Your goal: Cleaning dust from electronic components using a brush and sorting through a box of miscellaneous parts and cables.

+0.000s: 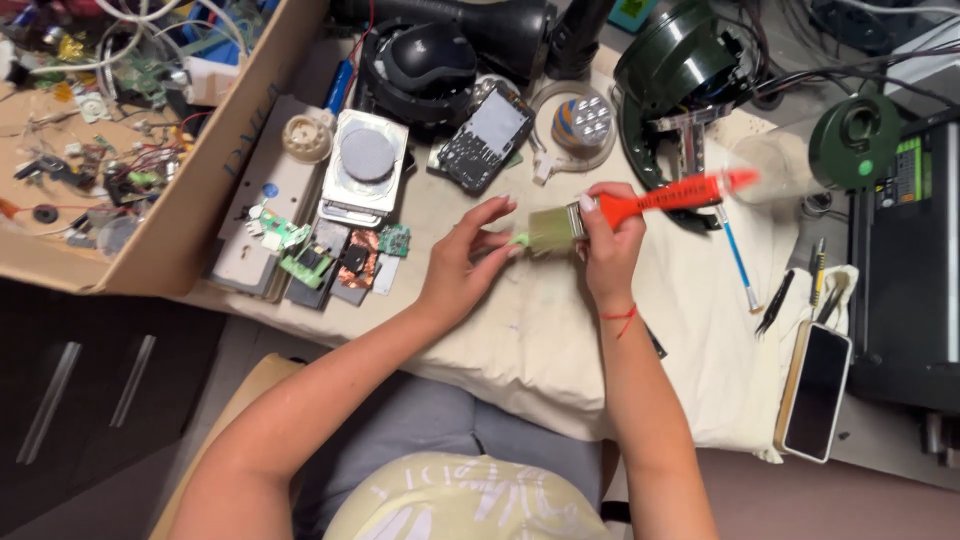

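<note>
My right hand (pixel 608 242) grips a paintbrush with an orange-red handle (pixel 672 196) over the cream cloth (pixel 690 330). Its bristles (pixel 555 229) point left. My left hand (pixel 468 262) pinches a small green part (pixel 519 240) right at the bristle tips, and most of that part is hidden by my fingers. A red thread circles my right wrist.
Circuit boards (pixel 312 262) and a grey case with a round pad (pixel 366 165) lie left of my hands. A dark keypad device (pixel 487 137), round light module (pixel 582 122), dark green housing (pixel 672 72), tweezers (pixel 776 301), phone (pixel 815 391) and cardboard box of parts (pixel 110 140) surround them.
</note>
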